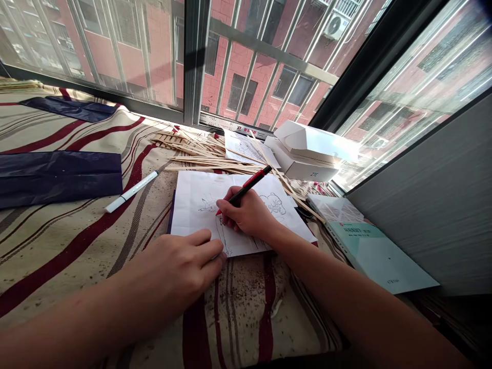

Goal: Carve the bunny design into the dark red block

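Observation:
A white sheet of paper [192,197] with line drawings lies on a dark-covered book or board, whose edge [171,205] shows at the left. My right hand [246,212] is closed around a black and red pen [251,185], its red tip touching the paper left of centre. Part of the drawing is hidden behind this hand. At the near left corner of the sheet, my left hand [192,261] presses with bent fingers held together; its thumb is hidden. A white marker [131,192] lies on the striped cloth to the left.
Thin wooden sticks [207,154] are heaped behind the paper, with another drawn sheet [248,148] among them. A white box [307,161] stands at the back right by the window. A pale green book [376,246] lies right. Dark folded material [61,177] rests far left.

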Tool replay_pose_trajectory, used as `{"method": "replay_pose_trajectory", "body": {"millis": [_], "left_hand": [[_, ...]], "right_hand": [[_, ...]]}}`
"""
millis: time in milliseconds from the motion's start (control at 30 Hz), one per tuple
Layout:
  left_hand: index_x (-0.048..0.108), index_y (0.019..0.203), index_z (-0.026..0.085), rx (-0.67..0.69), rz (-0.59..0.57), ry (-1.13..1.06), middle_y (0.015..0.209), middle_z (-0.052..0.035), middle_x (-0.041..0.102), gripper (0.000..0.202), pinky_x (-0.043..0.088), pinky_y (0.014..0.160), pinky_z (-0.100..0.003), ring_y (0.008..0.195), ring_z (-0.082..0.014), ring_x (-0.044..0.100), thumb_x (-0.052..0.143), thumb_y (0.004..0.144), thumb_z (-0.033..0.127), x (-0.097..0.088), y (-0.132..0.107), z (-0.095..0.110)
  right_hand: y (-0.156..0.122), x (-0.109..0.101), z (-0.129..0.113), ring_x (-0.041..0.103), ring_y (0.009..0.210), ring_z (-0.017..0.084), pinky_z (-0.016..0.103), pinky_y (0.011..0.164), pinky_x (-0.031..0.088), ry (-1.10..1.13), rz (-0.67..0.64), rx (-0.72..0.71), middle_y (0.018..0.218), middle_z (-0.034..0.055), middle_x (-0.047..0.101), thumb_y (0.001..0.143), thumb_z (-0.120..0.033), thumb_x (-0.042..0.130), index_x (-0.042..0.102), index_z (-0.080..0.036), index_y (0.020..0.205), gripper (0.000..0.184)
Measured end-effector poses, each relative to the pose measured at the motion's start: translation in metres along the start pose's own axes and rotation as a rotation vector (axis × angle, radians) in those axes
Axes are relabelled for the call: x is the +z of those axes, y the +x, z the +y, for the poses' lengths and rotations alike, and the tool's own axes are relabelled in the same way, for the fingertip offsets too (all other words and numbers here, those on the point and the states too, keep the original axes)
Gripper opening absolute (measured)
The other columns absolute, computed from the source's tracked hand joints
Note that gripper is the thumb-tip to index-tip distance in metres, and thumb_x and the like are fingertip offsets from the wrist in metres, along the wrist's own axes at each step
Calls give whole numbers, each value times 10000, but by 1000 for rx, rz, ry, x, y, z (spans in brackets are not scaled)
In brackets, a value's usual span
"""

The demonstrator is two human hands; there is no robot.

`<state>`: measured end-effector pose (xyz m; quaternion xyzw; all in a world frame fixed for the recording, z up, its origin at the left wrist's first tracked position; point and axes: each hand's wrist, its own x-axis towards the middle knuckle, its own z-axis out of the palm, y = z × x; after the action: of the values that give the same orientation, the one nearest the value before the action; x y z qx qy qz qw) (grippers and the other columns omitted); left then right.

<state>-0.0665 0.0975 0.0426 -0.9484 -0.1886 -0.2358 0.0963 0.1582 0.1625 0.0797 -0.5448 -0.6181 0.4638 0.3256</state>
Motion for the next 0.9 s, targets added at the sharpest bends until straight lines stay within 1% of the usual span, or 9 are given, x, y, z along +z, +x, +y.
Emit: {"method": "replay_pose_trajectory", "body": {"millis": [67, 200, 300, 467, 600, 733, 900], "left_hand": [[772, 962, 217, 5, 15, 6, 1080, -88, 815, 222, 397, 607, -419, 909, -265, 642, 661, 1095, 79, 0, 0, 0], [756, 960, 217, 1, 6, 7, 1107, -89, 828, 202, 379, 592, -420, 891, -257, 635, 677, 1072, 69, 0, 0, 1], [753, 955, 217, 2, 4, 9, 1088, -85, 817, 211, 388, 588, -424, 890, -257, 632, 667, 1068, 61, 0, 1, 1], [770, 983, 217, 9, -56, 24, 1067, -86, 794, 204, 434, 596, -421, 895, -266, 620, 660, 1079, 74, 0, 3, 0], [769, 1000, 214, 6, -79, 23, 1075, -93, 796, 167, 433, 605, -404, 909, -268, 616, 686, 1090, 100, 1, 4, 0], [765, 1009, 214, 3, -70, 20, 1087, -96, 803, 152, 404, 597, -406, 911, -272, 613, 698, 1087, 103, 1, 4, 0], [768, 995, 215, -1, -63, -7, 1068, -88, 797, 159, 405, 589, -433, 889, -274, 609, 700, 1077, 97, 0, 4, 1]], "right_hand": [[4, 0, -1, 561, 452, 80, 169, 396, 432, 3, 6, -7, 570, -56, 688, 1088, -165, 758, 569, -241, 763, 384], [9, 1, -3, 557, 450, 74, 164, 393, 431, 6, 24, -1, 563, -60, 681, 1090, -133, 747, 577, -235, 753, 392], [14, 0, -3, 551, 440, 72, 168, 386, 420, 12, 35, 1, 557, -61, 674, 1097, -125, 751, 576, -233, 749, 404], [24, 1, -4, 550, 423, 72, 173, 387, 420, 28, 52, -7, 551, -62, 670, 1113, -110, 743, 556, -234, 743, 432], [31, 2, -6, 556, 439, 73, 176, 396, 433, 0, 76, -11, 554, -57, 663, 1117, -88, 726, 577, -224, 726, 440], [34, 2, -7, 556, 439, 76, 182, 402, 433, -16, 73, -22, 551, -54, 659, 1120, -98, 718, 577, -225, 721, 442], [35, 1, -4, 557, 445, 78, 185, 407, 430, -8, 58, -30, 565, -49, 669, 1112, -126, 728, 573, -230, 733, 423]]}}
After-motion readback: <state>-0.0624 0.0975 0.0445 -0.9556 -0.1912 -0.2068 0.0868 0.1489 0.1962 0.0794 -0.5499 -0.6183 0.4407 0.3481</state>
